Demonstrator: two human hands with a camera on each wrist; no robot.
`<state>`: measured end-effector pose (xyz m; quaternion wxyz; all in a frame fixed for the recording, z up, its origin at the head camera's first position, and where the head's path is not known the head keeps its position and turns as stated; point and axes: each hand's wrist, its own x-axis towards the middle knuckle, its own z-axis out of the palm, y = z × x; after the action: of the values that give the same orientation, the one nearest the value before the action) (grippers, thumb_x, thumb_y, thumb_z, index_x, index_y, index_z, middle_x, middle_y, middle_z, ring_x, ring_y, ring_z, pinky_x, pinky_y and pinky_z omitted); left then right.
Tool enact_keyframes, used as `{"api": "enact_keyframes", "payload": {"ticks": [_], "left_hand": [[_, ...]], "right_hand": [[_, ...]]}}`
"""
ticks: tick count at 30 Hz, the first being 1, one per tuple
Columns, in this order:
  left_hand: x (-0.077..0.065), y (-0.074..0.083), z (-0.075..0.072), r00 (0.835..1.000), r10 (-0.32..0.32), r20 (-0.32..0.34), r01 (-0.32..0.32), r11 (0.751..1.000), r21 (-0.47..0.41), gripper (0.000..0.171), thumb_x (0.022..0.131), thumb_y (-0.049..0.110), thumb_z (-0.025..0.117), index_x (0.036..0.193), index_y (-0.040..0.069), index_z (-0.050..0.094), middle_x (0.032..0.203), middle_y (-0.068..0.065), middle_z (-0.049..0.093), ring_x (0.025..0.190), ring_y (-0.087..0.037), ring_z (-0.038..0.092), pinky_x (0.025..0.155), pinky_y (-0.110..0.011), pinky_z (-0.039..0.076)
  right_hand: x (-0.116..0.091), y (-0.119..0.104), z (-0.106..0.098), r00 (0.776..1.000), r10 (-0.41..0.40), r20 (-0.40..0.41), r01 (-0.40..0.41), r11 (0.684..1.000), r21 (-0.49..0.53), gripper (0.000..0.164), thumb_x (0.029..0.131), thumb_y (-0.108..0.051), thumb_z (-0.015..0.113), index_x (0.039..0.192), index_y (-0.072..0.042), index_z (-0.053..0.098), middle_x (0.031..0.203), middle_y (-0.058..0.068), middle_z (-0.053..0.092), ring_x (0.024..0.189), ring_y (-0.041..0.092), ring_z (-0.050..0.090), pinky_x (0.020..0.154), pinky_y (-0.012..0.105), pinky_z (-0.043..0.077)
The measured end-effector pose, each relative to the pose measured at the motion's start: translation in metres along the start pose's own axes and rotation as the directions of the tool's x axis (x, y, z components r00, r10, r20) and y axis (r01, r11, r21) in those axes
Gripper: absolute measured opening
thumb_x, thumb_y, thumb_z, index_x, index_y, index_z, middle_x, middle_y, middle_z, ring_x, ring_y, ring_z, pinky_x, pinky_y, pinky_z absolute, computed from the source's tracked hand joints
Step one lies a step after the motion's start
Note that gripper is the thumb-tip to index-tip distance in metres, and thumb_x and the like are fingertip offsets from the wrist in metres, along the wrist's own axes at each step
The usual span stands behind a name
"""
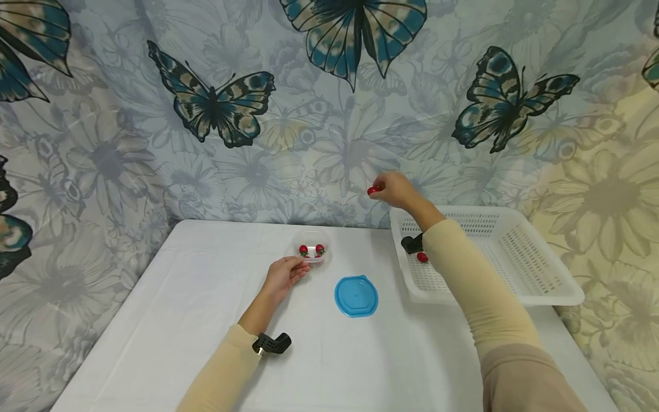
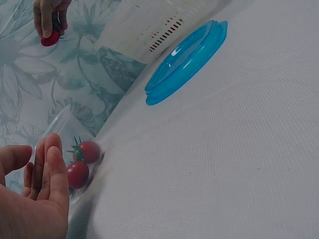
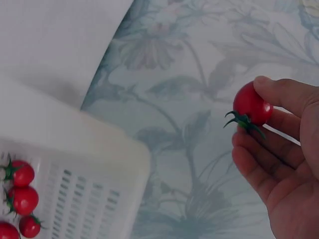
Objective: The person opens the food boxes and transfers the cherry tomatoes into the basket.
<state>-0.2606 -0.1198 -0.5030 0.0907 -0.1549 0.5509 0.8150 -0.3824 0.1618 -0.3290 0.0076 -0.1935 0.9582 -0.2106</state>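
My right hand (image 1: 396,190) is raised beyond the far left corner of the white basket and pinches a red cherry tomato (image 3: 251,103) between thumb and fingers. The tomato's green stem end points downward in the right wrist view. At the near side of a small clear plastic container (image 1: 311,236), my left hand (image 1: 285,276) has its fingers extended and the thumb apart. In the left wrist view the fingers cover part of that container; whether they touch it I cannot tell. Inside it lie cherry tomatoes (image 2: 87,151) with green stems. A blue lid (image 1: 356,296) rests on the table.
The white perforated basket (image 1: 553,286) stands on the right side of the table, with several cherry tomatoes (image 3: 24,200) in it, partly hidden by my right arm. A white cloth covers the table (image 1: 206,269). Butterfly-patterned fabric (image 1: 329,149) hangs behind.
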Motion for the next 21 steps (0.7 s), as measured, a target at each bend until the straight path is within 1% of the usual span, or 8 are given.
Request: {"api": "enact_keyframes", "payload": {"ticks": [4, 7, 11, 15, 19, 21], "left_hand": [[-0.001, 0.0, 0.0, 1.0, -0.007, -0.006, 0.007, 1.0, 0.008, 0.02, 0.097, 0.008, 0.055, 0.113, -0.003, 0.054, 0.08, 0.0, 0.069, 0.074, -0.008, 0.069, 0.07, -0.018, 0.057], [-0.002, 0.0, 0.0, 1.0, -0.006, -0.006, 0.006, 1.0, 0.014, 0.022, 0.097, 0.009, 0.056, 0.115, -0.004, 0.053, 0.081, 0.0, 0.068, 0.074, -0.007, 0.069, 0.07, -0.017, 0.057], [-0.001, 0.0, 0.0, 1.0, -0.006, -0.004, 0.006, 1.0, 0.015, 0.023, 0.097, 0.009, 0.056, 0.116, -0.004, 0.053, 0.081, 0.0, 0.068, 0.074, -0.008, 0.069, 0.07, -0.018, 0.057], [-0.001, -0.001, -0.001, 1.0, -0.007, -0.004, 0.007, 1.0, 0.018, 0.021, 0.097, 0.009, 0.056, 0.114, -0.004, 0.054, 0.081, 0.0, 0.068, 0.074, -0.008, 0.069, 0.07, -0.018, 0.057], [-0.001, -0.001, -0.001, 1.0, -0.003, -0.003, 0.003, 1.0, 0.016, 0.02, 0.097, 0.009, 0.057, 0.112, -0.003, 0.055, 0.081, -0.001, 0.069, 0.073, -0.008, 0.069, 0.07, -0.018, 0.057], [-0.001, 0.0, -0.001, 1.0, -0.004, -0.004, 0.004, 1.0, 0.012, 0.019, 0.096, 0.009, 0.057, 0.112, -0.002, 0.055, 0.081, -0.001, 0.069, 0.073, -0.008, 0.069, 0.07, -0.018, 0.057]], "right_hand": [[-0.005, 0.013, -0.003, 1.0, 0.016, 0.008, -0.016, 1.0, 0.016, 0.032, 0.09, -0.015, 0.068, 0.111, 0.008, 0.064, 0.108, 0.024, 0.066, 0.096, 0.034, 0.063, 0.085, 0.046, 0.054], [-0.01, 0.023, -0.005, 1.0, 0.024, 0.014, -0.024, 0.999, 0.031, 0.032, 0.09, -0.015, 0.068, 0.11, 0.009, 0.064, 0.108, 0.025, 0.065, 0.096, 0.035, 0.063, 0.086, 0.047, 0.053], [-0.016, 0.034, -0.005, 0.999, 0.043, 0.015, -0.043, 0.999, 0.021, 0.033, 0.09, -0.016, 0.067, 0.111, 0.009, 0.064, 0.109, 0.025, 0.065, 0.098, 0.036, 0.061, 0.087, 0.049, 0.052], [-0.021, 0.045, -0.004, 0.998, 0.063, 0.022, -0.063, 0.998, 0.013, 0.033, 0.09, -0.017, 0.066, 0.11, 0.009, 0.064, 0.108, 0.025, 0.065, 0.096, 0.036, 0.06, 0.085, 0.049, 0.052], [-0.028, 0.057, -0.002, 0.998, 0.062, 0.022, -0.062, 0.998, -0.01, 0.031, 0.09, -0.016, 0.067, 0.108, 0.009, 0.064, 0.107, 0.025, 0.065, 0.096, 0.036, 0.06, 0.084, 0.049, 0.052], [-0.032, 0.063, -0.002, 0.996, 0.081, 0.026, -0.081, 0.997, -0.011, 0.031, 0.09, -0.017, 0.067, 0.107, 0.008, 0.064, 0.107, 0.025, 0.064, 0.095, 0.036, 0.06, 0.083, 0.049, 0.052]]}}
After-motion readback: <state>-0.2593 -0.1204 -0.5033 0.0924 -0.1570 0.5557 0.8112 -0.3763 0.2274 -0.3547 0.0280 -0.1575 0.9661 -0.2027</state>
